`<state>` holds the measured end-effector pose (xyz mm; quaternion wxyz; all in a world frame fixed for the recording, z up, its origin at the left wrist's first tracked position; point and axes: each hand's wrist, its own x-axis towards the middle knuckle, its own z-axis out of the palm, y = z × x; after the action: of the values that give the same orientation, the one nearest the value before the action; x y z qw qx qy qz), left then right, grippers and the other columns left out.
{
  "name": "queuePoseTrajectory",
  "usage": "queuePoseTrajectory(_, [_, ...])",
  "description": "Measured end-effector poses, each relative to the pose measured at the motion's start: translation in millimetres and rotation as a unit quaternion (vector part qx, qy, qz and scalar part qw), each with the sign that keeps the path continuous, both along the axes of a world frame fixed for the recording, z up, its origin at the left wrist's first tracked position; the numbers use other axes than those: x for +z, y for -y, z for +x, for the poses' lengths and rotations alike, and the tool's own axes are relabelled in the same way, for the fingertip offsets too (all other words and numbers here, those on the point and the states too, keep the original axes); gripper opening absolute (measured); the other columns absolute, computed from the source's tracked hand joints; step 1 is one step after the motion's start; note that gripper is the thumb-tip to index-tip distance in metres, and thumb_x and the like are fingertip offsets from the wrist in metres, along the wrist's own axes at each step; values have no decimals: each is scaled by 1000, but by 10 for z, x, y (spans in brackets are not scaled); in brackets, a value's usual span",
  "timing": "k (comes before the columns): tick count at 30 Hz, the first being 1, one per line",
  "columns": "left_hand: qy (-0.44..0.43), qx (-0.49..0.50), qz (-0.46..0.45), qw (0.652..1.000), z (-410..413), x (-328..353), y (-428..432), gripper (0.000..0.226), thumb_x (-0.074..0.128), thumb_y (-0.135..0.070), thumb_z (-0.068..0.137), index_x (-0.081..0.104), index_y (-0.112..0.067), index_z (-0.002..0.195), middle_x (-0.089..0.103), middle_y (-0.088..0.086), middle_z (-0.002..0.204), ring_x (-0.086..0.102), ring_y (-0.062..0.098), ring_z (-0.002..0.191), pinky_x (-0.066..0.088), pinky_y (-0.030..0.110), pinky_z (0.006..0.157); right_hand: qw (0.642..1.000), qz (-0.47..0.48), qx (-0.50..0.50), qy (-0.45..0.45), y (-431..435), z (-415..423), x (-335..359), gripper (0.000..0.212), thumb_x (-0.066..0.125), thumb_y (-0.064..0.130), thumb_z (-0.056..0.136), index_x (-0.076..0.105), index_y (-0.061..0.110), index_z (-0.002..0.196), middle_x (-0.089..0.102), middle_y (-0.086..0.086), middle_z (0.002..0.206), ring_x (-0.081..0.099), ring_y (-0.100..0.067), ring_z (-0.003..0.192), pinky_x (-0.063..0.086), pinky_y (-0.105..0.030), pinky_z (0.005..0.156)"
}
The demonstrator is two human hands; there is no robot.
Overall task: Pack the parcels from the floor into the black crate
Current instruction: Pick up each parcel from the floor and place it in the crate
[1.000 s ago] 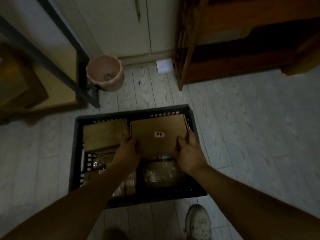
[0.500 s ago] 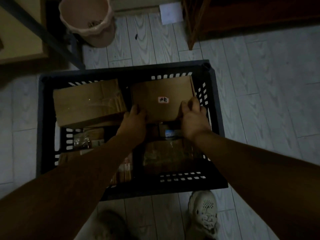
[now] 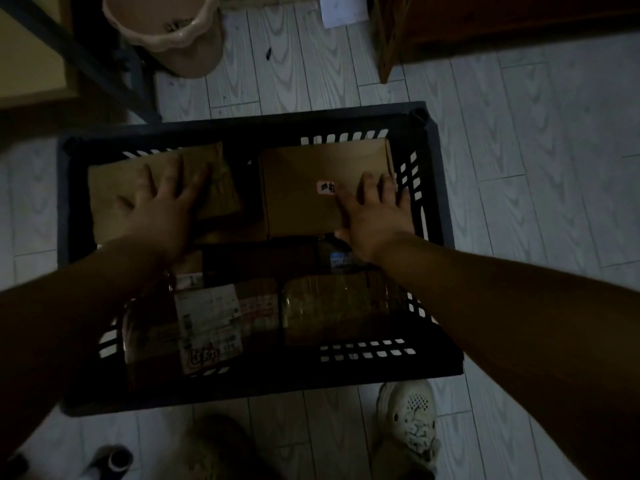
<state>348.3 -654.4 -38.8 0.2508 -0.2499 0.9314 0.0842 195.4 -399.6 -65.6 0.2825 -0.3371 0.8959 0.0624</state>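
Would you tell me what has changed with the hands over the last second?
The left hand let go of the stickered box and moved left to rest flat on the neighbouring box. The right hand now lies flat on the stickered box. Both boxes stayed in the crate.

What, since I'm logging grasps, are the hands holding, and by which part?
Nothing is gripped. The left hand lies flat on top of the left parcel; the right hand lies flat on the stickered box, near its right edge.
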Motion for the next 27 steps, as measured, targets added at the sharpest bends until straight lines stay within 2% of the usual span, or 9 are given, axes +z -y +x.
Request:
queuePoseTrajectory(4, [6, -33, 6, 999, 42, -1, 117, 88, 53, -50, 80, -8, -46, 144, -11, 2, 158, -7, 43, 141, 11, 72, 105, 1000, -1, -4, -17, -9, 60, -50, 77, 45, 54, 90, -3, 35, 149, -5, -15, 157, -7, -42, 142, 3, -61, 111])
queuePoseTrajectory(6, [-43, -54, -29, 997, 113, 49, 1, 88, 56, -46, 81, -1, -37, 147, -5, 9, 158, -2, 39, 143, 9, 65, 108, 998, -47, 22, -45, -9, 123, 16, 82, 53, 51, 87, 5, 29, 149, 3, -15, 156, -1, -40, 142, 5, -57, 112])
queuePoseTrajectory(9, [-166, -157, -9, 974, 357, 93, -324, 71, 63, -23, 81, 31, -13, 144, 28, 24, 149, 23, 45, 136, 21, 63, 108, 982, -154, 106, -32, -29, 365, 127, 75, 63, 40, 82, 26, 20, 144, 30, -16, 145, 25, -36, 134, 25, -49, 107])
queuePoseTrajectory(11, [-100, -172, 34, 979, 562, 60, -518, 58, 60, -27, 85, 42, -14, 139, 37, 19, 145, 30, 41, 134, 29, 59, 106, 981, -121, 149, 29, -81, 610, 118, 66, 61, 40, 84, 31, 21, 141, 37, -12, 139, 35, -32, 127, 35, -47, 101])
queuePoseTrajectory(15, [62, -125, 37, 990, 696, -95, -544, 69, 29, -67, 85, 30, -30, 143, 28, 3, 152, 20, 29, 140, 9, 52, 114, 985, 42, 76, 149, -265, 899, -100, 92, 55, 62, 82, 3, 30, 150, 8, -14, 157, 12, -40, 141, 21, -55, 110])
queuePoseTrajectory(17, [96, -132, 52, 985, 734, -125, -478, 85, 21, -82, 73, 30, -31, 141, 33, 3, 149, 27, 28, 137, 13, 51, 112, 980, 59, 39, 184, -281, 904, -160, 97, 56, 64, 80, -4, 34, 149, 4, -14, 158, 9, -42, 142, 19, -57, 110])
queuePoseTrajectory(20, [61, -93, 70, 991, 902, -67, -356, 97, 14, -90, 59, 43, -30, 130, 48, 3, 136, 44, 27, 124, 29, 48, 104, 982, 63, 49, 168, -284, 870, -152, 96, 58, 63, 79, 0, 33, 149, 11, -13, 157, 15, -40, 141, 24, -56, 108])
queuePoseTrajectory(24, [9, -76, 14, 997, 1081, -54, -381, 87, 18, -80, 71, 31, -27, 139, 45, 6, 143, 34, 32, 134, 13, 53, 111, 986, 61, 47, 148, -314, 933, -87, 97, 61, 62, 78, 5, 29, 149, 15, -13, 156, 18, -40, 140, 25, -55, 108])
queuePoseTrajectory(27, [-16, -102, 15, 995, 1216, -83, -439, 88, 24, -80, 74, 33, -22, 140, 45, 12, 142, 39, 35, 130, 20, 54, 109, 987, 47, 28, 152, -242, 1049, -66, 97, 65, 58, 76, 9, 24, 148, 19, -15, 152, 20, -40, 138, 28, -56, 107])
